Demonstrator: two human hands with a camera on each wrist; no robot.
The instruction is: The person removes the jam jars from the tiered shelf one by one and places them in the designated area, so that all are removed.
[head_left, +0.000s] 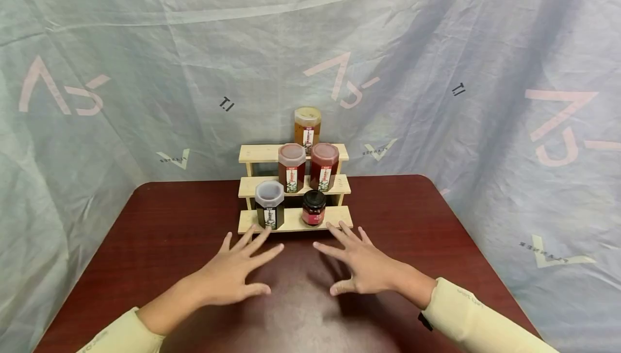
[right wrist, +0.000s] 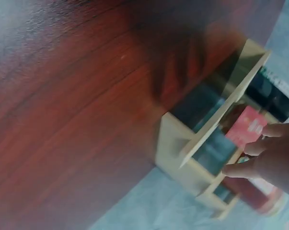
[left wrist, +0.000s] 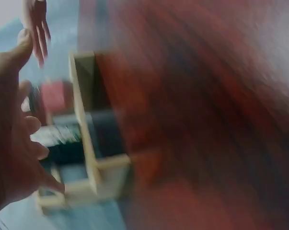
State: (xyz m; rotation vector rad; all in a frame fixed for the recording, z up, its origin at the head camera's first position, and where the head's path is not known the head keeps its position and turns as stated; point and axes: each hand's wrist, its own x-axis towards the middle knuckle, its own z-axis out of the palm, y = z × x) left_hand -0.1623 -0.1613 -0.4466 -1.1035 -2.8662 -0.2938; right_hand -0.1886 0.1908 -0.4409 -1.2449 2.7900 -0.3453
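A three-step wooden rack [head_left: 248, 187] stands on the table with several jars on it. On its lowest step are a dark jar with a clear octagonal lid [head_left: 269, 207] at the left and a small black-lidded jar with a pink label [head_left: 314, 208] at the right. Two red jars, a left one [head_left: 291, 168] and a right one [head_left: 324, 167], share the middle step. An amber jar [head_left: 308, 129] occupies the top step. My left hand [head_left: 237, 269] and right hand [head_left: 366, 264] hover in front of the rack, fingers spread and holding nothing.
The dark red wooden table [head_left: 170, 223] reaches back to a grey printed cloth [head_left: 218, 62], which hangs behind it and along both sides. A dark strap [head_left: 425, 321] shows at the right sleeve cuff. The left wrist view is blurred.
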